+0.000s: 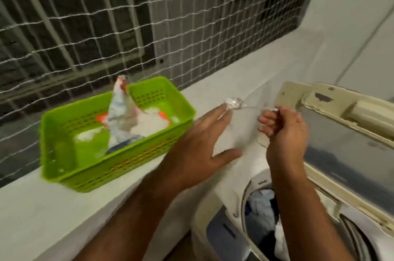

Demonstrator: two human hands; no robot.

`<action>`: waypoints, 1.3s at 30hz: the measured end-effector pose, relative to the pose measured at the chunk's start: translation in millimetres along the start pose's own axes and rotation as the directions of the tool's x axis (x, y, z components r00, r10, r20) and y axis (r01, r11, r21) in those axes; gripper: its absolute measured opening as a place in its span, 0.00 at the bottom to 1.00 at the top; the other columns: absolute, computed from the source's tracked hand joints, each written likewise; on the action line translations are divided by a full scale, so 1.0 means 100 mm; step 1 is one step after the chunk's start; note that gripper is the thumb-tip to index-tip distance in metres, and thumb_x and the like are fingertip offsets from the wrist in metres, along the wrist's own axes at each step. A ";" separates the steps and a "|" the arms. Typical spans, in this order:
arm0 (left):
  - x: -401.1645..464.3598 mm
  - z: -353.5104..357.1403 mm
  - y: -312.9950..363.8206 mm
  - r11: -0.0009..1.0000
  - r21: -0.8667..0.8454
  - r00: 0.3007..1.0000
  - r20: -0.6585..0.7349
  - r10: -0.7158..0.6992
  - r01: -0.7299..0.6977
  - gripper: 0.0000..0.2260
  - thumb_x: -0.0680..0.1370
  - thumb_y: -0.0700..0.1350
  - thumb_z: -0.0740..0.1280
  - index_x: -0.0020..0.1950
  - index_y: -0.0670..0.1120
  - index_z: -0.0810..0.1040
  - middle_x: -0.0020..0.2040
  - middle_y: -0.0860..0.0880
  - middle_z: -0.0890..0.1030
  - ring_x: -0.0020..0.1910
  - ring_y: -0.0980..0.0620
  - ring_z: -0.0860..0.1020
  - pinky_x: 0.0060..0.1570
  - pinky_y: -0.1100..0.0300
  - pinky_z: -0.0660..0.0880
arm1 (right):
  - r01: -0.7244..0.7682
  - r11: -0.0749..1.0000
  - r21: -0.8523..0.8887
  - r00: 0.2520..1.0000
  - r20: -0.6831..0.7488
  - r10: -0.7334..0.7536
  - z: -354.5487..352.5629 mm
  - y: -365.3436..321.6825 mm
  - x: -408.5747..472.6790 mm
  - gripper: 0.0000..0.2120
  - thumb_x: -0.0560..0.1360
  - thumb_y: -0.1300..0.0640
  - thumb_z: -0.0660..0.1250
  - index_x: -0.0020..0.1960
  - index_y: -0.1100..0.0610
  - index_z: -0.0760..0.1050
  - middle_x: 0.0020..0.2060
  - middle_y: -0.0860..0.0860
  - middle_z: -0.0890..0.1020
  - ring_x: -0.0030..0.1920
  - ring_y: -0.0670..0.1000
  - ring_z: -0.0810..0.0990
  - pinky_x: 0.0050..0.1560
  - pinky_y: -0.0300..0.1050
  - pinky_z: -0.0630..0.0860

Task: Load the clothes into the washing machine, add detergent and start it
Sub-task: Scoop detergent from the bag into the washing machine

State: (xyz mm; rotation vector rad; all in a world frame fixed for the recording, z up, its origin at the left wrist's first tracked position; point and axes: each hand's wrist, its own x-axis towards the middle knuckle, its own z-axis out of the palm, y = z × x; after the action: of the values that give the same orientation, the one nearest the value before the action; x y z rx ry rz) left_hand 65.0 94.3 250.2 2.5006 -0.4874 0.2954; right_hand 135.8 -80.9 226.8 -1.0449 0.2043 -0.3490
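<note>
Ledge (53, 207), green basket (64, 167) — R hand (285, 130) pinching spoon (234, 103)

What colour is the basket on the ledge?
Bright green basket, seen plainly in the head view.

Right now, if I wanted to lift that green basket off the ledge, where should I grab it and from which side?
Probably grip the green basket by its near long rim, coming from above on the side facing you. That rim is bare and unobstructed, whereas the detergent packet stands up at the far side. The left hand is open and closest; the right hand holds the spoon.
</note>
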 end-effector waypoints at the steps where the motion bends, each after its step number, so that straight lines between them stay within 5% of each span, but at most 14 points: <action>1: -0.07 -0.16 -0.03 1.000 0.003 0.999 -0.040 0.005 -0.005 0.34 0.74 0.64 0.61 0.76 0.47 0.63 0.77 0.51 0.61 0.74 0.57 0.59 0.70 0.75 0.47 | -0.005 1.000 0.003 0.999 0.049 0.005 0.17 0.00 -0.02 0.09 0.80 0.61 0.59 0.45 0.57 0.75 0.30 0.53 0.81 0.30 0.49 0.81 0.26 0.37 0.74; 4: -0.24 -0.57 -0.05 0.996 0.046 0.981 -0.176 0.077 -0.070 0.30 0.74 0.61 0.63 0.72 0.46 0.70 0.72 0.49 0.71 0.69 0.54 0.69 0.69 0.64 0.62 | -0.007 1.000 -0.010 0.985 0.173 0.009 0.64 -0.03 -0.12 0.08 0.80 0.62 0.59 0.46 0.58 0.76 0.30 0.52 0.81 0.30 0.50 0.81 0.26 0.38 0.74; 7: -0.39 -0.92 -0.12 0.991 0.104 0.950 -0.291 0.111 -0.085 0.28 0.74 0.59 0.65 0.71 0.46 0.72 0.69 0.51 0.74 0.68 0.56 0.71 0.71 0.65 0.59 | 0.024 0.998 -0.052 0.954 0.301 -0.007 1.02 -0.06 -0.18 0.08 0.79 0.63 0.59 0.44 0.57 0.75 0.28 0.51 0.80 0.28 0.50 0.79 0.25 0.38 0.73; 9: -0.46 -1.09 -0.27 0.988 0.157 0.961 -0.274 0.041 0.002 0.32 0.73 0.62 0.64 0.73 0.48 0.68 0.72 0.53 0.70 0.71 0.58 0.65 0.73 0.58 0.59 | 0.049 0.989 -0.143 0.912 0.410 0.014 1.22 -0.04 -0.20 0.08 0.79 0.63 0.60 0.43 0.56 0.75 0.27 0.51 0.80 0.27 0.50 0.79 0.24 0.38 0.73; 11: -0.50 -1.18 -0.47 0.976 0.181 0.973 -0.216 -0.080 0.120 0.39 0.69 0.67 0.63 0.77 0.50 0.61 0.76 0.53 0.62 0.74 0.58 0.58 0.73 0.60 0.55 | 0.108 0.957 -0.270 0.848 0.527 0.053 1.38 -0.02 -0.20 0.09 0.79 0.63 0.61 0.41 0.55 0.75 0.27 0.52 0.80 0.27 0.51 0.79 0.25 0.39 0.73; 15: -0.56 -1.17 -0.77 0.947 0.146 0.957 -0.088 -0.275 0.286 0.51 0.67 0.63 0.73 0.79 0.52 0.45 0.79 0.56 0.43 0.78 0.58 0.45 0.76 0.59 0.49 | 0.252 0.840 -0.480 0.731 0.664 0.159 1.63 0.05 -0.24 0.11 0.80 0.63 0.59 0.41 0.55 0.74 0.30 0.54 0.80 0.26 0.48 0.78 0.24 0.38 0.72; 24: -0.68 -1.18 -0.86 0.911 0.085 0.912 0.044 -0.407 0.403 0.54 0.65 0.65 0.72 0.77 0.56 0.37 0.78 0.60 0.37 0.77 0.60 0.44 0.69 0.66 0.49 | 0.643 0.423 -0.638 0.616 0.759 0.211 1.89 0.27 -0.23 0.12 0.80 0.60 0.57 0.41 0.61 0.74 0.30 0.55 0.83 0.32 0.59 0.83 0.26 0.46 0.77; 30: -0.68 -1.15 -0.89 0.907 0.042 0.906 0.039 -0.420 0.419 0.54 0.65 0.64 0.73 0.78 0.55 0.39 0.79 0.59 0.40 0.76 0.61 0.46 0.65 0.70 0.48 | 0.688 0.321 -0.651 0.578 0.758 0.302 1.96 0.32 -0.18 0.11 0.80 0.59 0.56 0.43 0.61 0.74 0.30 0.56 0.84 0.31 0.62 0.83 0.28 0.55 0.81; 39: -0.68 -1.14 -0.90 0.919 0.012 0.918 0.045 -0.395 0.395 0.54 0.65 0.63 0.74 0.78 0.55 0.41 0.78 0.60 0.43 0.68 0.71 0.45 0.64 0.73 0.48 | 0.604 0.363 -0.710 0.546 0.700 0.461 2.01 0.41 -0.24 0.11 0.82 0.61 0.53 0.45 0.62 0.71 0.32 0.63 0.83 0.32 0.63 0.84 0.23 0.44 0.75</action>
State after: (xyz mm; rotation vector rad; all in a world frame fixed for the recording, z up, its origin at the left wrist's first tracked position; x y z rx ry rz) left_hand 28.1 248.2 277.8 2.5410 0.0098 0.0779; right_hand 186.8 108.6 289.7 -2.3382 -0.7032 0.3465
